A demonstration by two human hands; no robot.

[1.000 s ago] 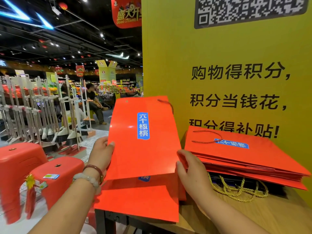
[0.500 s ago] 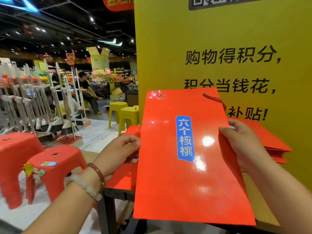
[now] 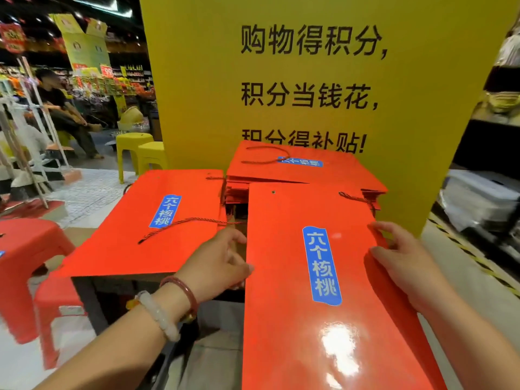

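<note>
As the left hand [image 3: 216, 260] and right hand [image 3: 399, 256] each pinch a side edge of the red bag [image 3: 281, 319], fingers curled, it spans flat between them — likely for spreading open.

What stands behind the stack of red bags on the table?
A yellow sign with black characters rises behind the stack. The stack covers part of its bottom line and its foot, so how it stands cannot be seen.

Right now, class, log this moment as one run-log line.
left-hand grip: holds red bag by left edge | right-hand grip: pinches right edge | second bag: flat, at left | bag stack: behind
</note>
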